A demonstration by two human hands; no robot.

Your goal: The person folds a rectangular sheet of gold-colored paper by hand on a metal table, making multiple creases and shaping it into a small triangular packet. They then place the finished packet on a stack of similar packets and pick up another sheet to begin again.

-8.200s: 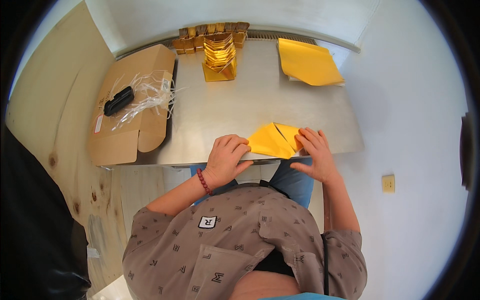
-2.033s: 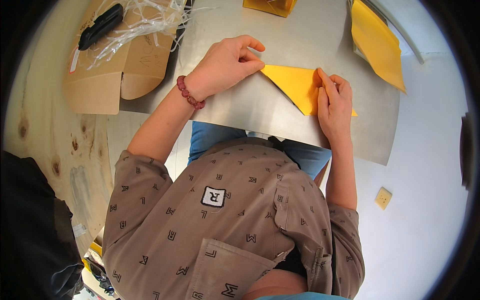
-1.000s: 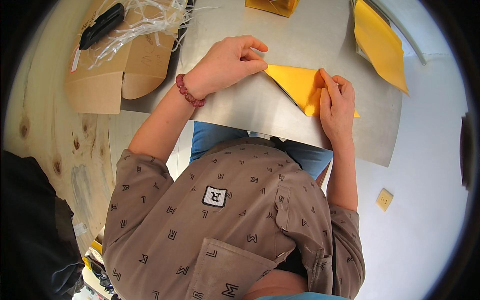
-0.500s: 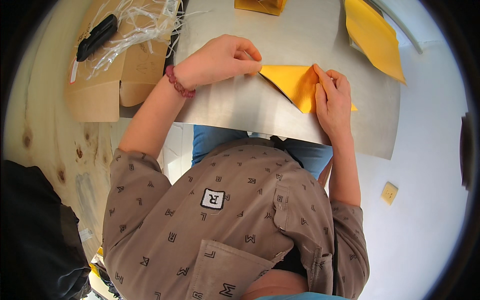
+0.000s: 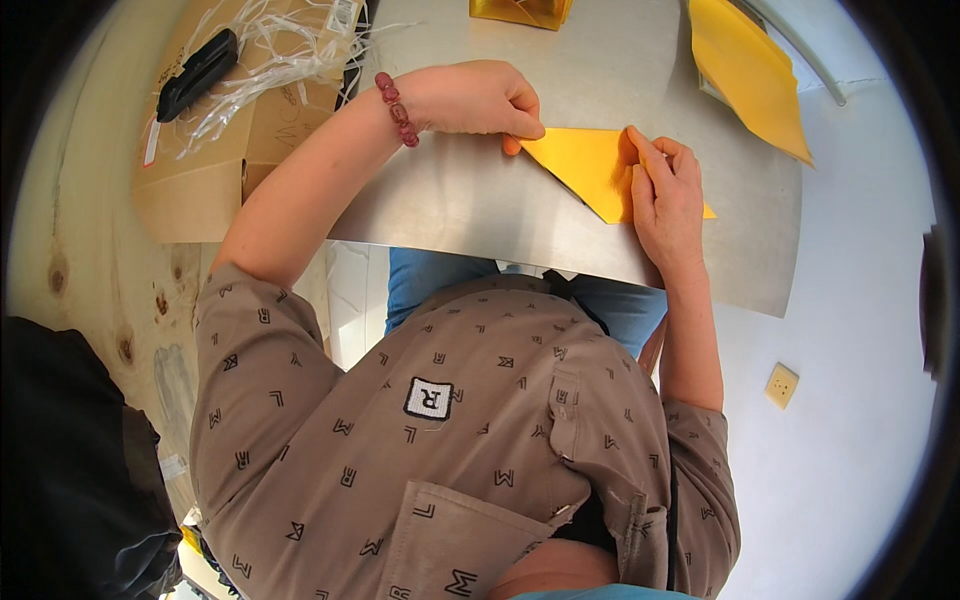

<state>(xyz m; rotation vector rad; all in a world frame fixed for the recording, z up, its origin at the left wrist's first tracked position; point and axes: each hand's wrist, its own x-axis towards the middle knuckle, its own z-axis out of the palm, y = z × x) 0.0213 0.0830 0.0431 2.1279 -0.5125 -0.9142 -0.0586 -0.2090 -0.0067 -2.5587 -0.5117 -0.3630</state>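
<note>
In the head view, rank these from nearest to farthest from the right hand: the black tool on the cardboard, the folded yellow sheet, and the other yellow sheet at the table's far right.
1. The folded yellow sheet, directly under the right hand, touching it.
2. The other yellow sheet, beyond the hand at the table's far right.
3. The black tool, far left on the cardboard, past the left hand.

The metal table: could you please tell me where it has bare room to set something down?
The metal table is bare between the left hand and the gold stack, and along its near edge under the folded yellow sheet. The right hand, the sheet and the yellow pile crowd the right side.
</note>
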